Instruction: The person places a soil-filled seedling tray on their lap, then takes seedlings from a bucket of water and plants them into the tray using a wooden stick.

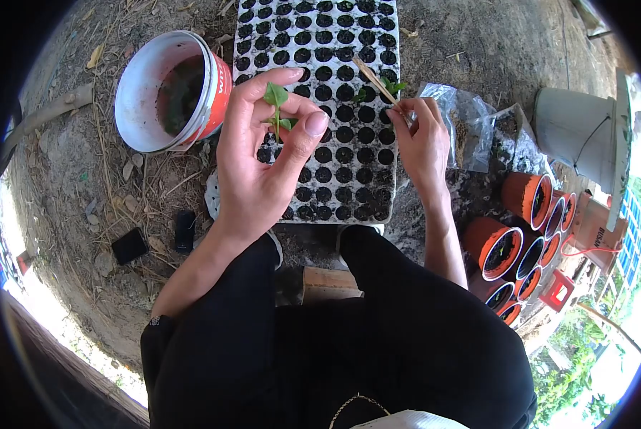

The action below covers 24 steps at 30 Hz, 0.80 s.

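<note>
My left hand [263, 157] is raised over the left side of a white seedling tray [394, 168], its fingers curled around a small green seedling [276, 96]. Two or more leaves show between thumb and fingers; the seedling's lower end is hidden. On the tray's right side, my right hand [422, 136] pinches a thin, pale wooden stick [375, 79], which slants up and left over the cells. The tray has rows of round cells filled with dark soil. A few green leaves [390, 86] stand in cells beside the stick.
A white and red bucket [222, 93] with dark contents stands at left. Clear plastic bags [470, 118] lie right of the tray. Several brown pots [503, 252] and a grey bucket [574, 132] stand farther right. Two dark phone-like objects [130, 246] lie on the ground at left.
</note>
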{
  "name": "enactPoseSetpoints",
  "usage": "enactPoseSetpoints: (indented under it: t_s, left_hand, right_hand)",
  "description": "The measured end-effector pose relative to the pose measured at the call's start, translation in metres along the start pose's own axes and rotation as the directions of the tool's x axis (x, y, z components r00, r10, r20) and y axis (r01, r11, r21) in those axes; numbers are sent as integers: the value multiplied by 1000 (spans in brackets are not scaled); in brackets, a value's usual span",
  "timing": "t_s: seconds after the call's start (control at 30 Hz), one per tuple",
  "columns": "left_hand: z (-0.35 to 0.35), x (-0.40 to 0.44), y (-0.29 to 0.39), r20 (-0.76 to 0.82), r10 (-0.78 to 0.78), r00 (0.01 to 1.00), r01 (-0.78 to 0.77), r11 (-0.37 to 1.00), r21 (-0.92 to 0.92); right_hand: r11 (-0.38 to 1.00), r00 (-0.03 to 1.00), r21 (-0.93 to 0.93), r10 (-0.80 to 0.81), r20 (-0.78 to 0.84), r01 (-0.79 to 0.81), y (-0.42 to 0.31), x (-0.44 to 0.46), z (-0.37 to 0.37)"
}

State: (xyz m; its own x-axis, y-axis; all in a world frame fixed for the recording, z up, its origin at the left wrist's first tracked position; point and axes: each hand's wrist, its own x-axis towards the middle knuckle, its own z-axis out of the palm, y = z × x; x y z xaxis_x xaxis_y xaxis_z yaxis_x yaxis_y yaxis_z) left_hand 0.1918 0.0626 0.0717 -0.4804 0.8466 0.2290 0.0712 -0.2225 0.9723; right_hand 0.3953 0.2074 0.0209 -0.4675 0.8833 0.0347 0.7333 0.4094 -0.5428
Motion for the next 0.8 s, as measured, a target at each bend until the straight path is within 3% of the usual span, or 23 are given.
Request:
enactPoseSetpoints:
  t_s: [0.37,0.8]
  left_hand:
    - [-2,1,4,45,-11,999,9,999,43]
    - [-2,1,3,49,-11,999,9,999,45]
  right_hand:
    - [1000,999,20,19,-47,-18,4,-3,7]
    - [989,978,-36,-146,-148,142,15,-12,18]
